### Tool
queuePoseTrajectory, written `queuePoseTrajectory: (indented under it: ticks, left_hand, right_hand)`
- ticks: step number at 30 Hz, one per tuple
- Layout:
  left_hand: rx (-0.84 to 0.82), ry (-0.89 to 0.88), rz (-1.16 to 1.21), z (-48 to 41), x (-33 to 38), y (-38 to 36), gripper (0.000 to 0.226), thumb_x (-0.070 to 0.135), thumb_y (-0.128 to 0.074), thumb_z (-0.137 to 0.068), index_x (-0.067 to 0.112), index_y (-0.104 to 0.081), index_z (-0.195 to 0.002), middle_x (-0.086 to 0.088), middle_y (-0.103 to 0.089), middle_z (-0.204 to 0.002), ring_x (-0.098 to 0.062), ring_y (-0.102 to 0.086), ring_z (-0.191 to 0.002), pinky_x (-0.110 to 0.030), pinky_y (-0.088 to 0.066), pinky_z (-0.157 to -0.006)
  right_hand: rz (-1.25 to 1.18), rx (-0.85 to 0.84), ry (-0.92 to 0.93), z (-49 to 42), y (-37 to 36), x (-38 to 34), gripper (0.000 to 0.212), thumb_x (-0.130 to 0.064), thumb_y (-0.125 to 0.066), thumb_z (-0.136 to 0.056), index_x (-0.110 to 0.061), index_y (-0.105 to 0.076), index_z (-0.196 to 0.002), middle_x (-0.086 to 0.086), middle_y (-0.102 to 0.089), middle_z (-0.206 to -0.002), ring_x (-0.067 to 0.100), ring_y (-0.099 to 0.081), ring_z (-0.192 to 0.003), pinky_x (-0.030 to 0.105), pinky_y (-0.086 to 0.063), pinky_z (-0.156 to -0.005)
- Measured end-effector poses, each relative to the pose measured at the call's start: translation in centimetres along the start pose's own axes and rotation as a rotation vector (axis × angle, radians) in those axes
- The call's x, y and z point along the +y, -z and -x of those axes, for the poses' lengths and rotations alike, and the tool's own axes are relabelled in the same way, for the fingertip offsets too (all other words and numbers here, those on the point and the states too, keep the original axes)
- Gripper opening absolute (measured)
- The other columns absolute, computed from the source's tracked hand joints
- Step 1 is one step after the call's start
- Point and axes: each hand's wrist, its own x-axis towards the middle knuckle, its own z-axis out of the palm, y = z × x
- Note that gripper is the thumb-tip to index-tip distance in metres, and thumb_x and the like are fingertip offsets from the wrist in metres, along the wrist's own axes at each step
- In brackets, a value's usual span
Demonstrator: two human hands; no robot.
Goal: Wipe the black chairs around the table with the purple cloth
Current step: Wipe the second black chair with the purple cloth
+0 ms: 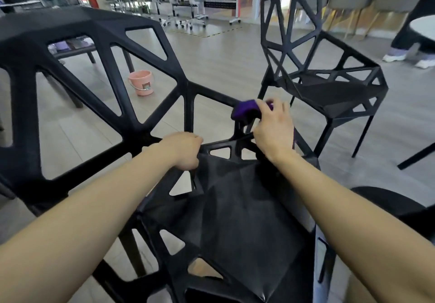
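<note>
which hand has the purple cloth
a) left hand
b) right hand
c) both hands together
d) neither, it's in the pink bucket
b: the right hand holds the purple cloth against a strut of the near black chair, while the left hand grips the chair's frame with no cloth in it.

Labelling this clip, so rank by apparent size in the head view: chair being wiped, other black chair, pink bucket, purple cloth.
1. The chair being wiped, nearest the camera.
2. The other black chair.
3. The pink bucket and purple cloth: alike; the right hand hides some cloth.
</note>
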Motion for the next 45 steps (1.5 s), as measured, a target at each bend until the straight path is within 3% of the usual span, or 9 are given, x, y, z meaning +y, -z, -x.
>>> queuePoseTrajectory:
  ticks: [3,7,13,18,25,34,37,41,45]
  left_hand:
    - [-0.011,0.036,0.198,-1.9,2.1,0.7,0.04,0.024,-0.054,-0.089,0.017,-0.056,-0.128,-0.008,-0.063,-0.136,-0.035,-0.061,-0.125,-0.048,-0.055,-0.1]
    - [-0.064,0.073,0.346,-3.7,3.3,-1.1,0.041,0.016,-0.049,-0.087,0.017,-0.056,-0.127,-0.012,-0.067,-0.126,-0.037,-0.064,-0.117,-0.043,-0.056,-0.095]
    - [-0.005,0.109,0.4,-4.6,3.0,-3.1,0.07,0.027,-0.047,-0.071,0.022,-0.053,-0.14,-0.011,-0.069,-0.123,-0.036,-0.066,-0.111,-0.044,-0.058,-0.092]
    - [0.048,0.093,0.394,-3.8,3.7,-3.5,0.066,0.015,-0.057,-0.085,0.016,-0.046,-0.15,-0.008,-0.059,-0.148,-0.034,-0.06,-0.132,-0.044,-0.052,-0.106]
    - [0.041,0.086,0.463,-3.4,3.6,-3.2,0.073,0.008,-0.057,-0.092,0.02,-0.039,-0.162,-0.009,-0.056,-0.155,-0.033,-0.057,-0.138,-0.032,-0.045,-0.102]
    - [-0.036,0.128,0.505,-3.1,3.0,-2.7,0.069,0.007,-0.05,-0.092,0.021,-0.042,-0.159,-0.015,-0.068,-0.135,-0.037,-0.065,-0.12,-0.037,-0.053,-0.096]
    - [-0.047,0.122,0.431,-2.7,2.2,-2.2,0.064,0.014,-0.051,-0.081,0.022,-0.052,-0.144,-0.011,-0.069,-0.129,-0.036,-0.066,-0.115,-0.045,-0.058,-0.096]
    - [0.241,0.183,0.348,-1.0,0.2,0.8,0.058,0.022,-0.058,-0.083,0.018,-0.061,-0.141,-0.008,-0.067,-0.134,-0.035,-0.063,-0.125,-0.05,-0.056,-0.104]
    - [0.657,0.34,0.12,1.0,-1.9,3.4,0.056,0.02,-0.067,-0.084,0.013,-0.06,-0.14,-0.011,-0.06,-0.133,-0.037,-0.056,-0.123,-0.049,-0.048,-0.106]
  right_hand:
    - [-0.014,0.046,0.072,-3.2,-0.5,-1.8,0.068,-0.003,-0.056,-0.081,-0.017,-0.057,-0.148,0.014,-0.053,-0.144,0.041,-0.049,-0.122,0.05,-0.049,-0.097]
    - [0.169,-0.23,0.14,-0.8,-4.7,-0.7,0.081,-0.004,-0.061,-0.083,-0.019,-0.043,-0.16,0.013,-0.042,-0.16,0.044,-0.046,-0.126,0.053,-0.051,-0.099]
    - [0.234,-0.396,0.288,4.4,-5.0,1.2,0.038,-0.017,-0.056,-0.09,-0.018,-0.071,-0.126,0.006,-0.058,-0.129,0.036,-0.047,-0.114,0.046,-0.046,-0.088]
    - [0.086,-0.083,0.169,-0.8,-3.8,0.5,0.064,-0.003,-0.053,-0.082,-0.018,-0.064,-0.143,0.006,-0.062,-0.141,0.037,-0.049,-0.111,0.047,-0.049,-0.089]
    - [0.189,-0.483,0.399,6.7,-5.8,0.4,0.063,-0.018,-0.06,-0.086,-0.022,-0.059,-0.149,0.005,-0.055,-0.148,0.035,-0.049,-0.114,0.047,-0.047,-0.094]
    - [0.19,-0.446,0.42,5.7,-6.2,-0.3,0.067,-0.025,-0.058,-0.093,-0.032,-0.047,-0.158,0.002,-0.043,-0.161,0.035,-0.048,-0.116,0.045,-0.047,-0.089]
    - [0.175,-0.331,0.198,4.9,-4.8,3.3,0.061,-0.015,-0.059,-0.093,-0.025,-0.053,-0.153,0.007,-0.05,-0.152,0.038,-0.047,-0.114,0.051,-0.049,-0.092]
    - [-0.105,-0.155,-0.053,2.0,-3.1,1.0,0.053,-0.004,-0.051,-0.096,-0.015,-0.056,-0.148,0.015,-0.059,-0.139,0.041,-0.046,-0.12,0.051,-0.043,-0.105]
    - [-0.192,0.097,0.12,-3.1,-3.5,-6.2,0.064,0.001,-0.045,-0.09,-0.017,-0.056,-0.151,0.009,-0.057,-0.149,0.037,-0.046,-0.122,0.049,-0.044,-0.105]
